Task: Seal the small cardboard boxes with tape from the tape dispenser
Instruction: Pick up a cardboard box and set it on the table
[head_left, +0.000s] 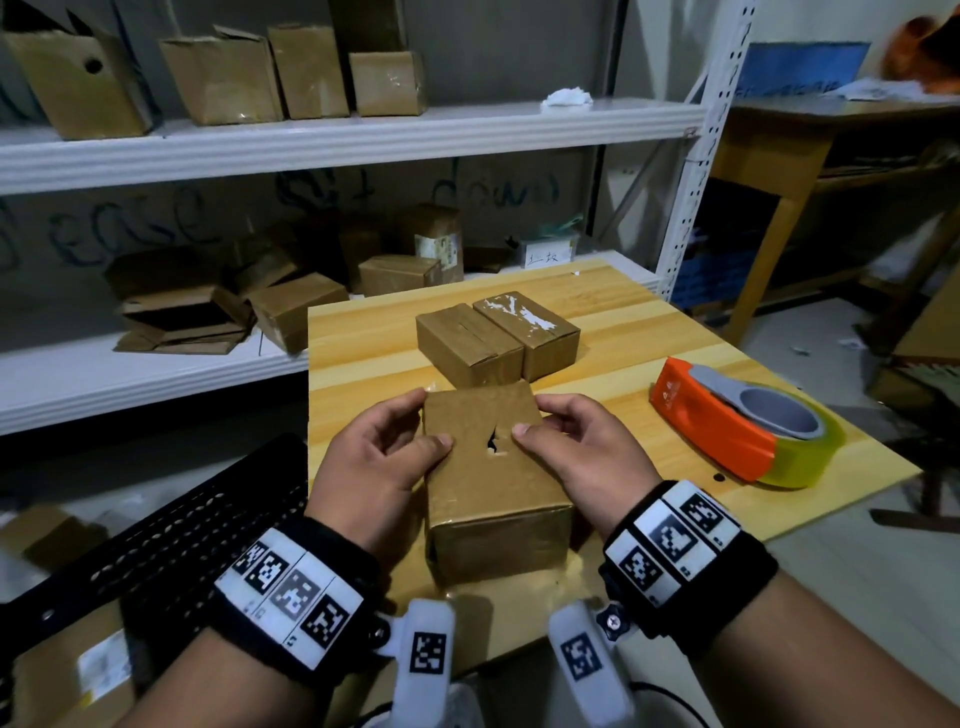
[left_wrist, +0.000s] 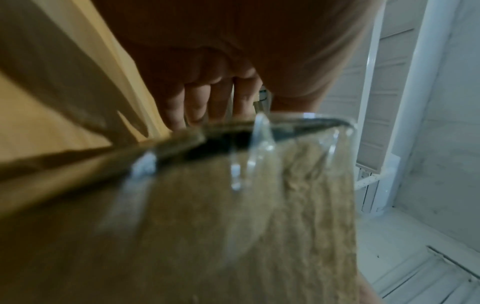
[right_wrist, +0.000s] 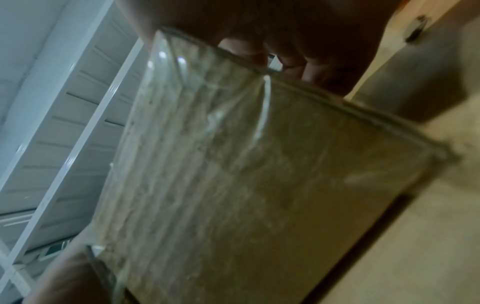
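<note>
A small brown cardboard box (head_left: 493, 499) stands on the wooden table (head_left: 374, 353), its top torn with a small dark hole near the middle. My left hand (head_left: 384, 452) grips its left side, thumb on the top, fingers curled round the far edge. My right hand (head_left: 571, 441) grips the right side the same way. Both wrist views show the box close up, blurred, with clear tape (left_wrist: 259, 156) wrinkled over its brown face (right_wrist: 233, 174). The orange tape dispenser (head_left: 737, 421) with a yellowish roll lies to the right, apart from both hands.
Two more small boxes (head_left: 493, 338) sit side by side just behind the held one, the right one with white label scraps. White metal shelves (head_left: 311, 140) behind and to the left hold several cardboard boxes. A black perforated chair back (head_left: 182, 525) is at the lower left.
</note>
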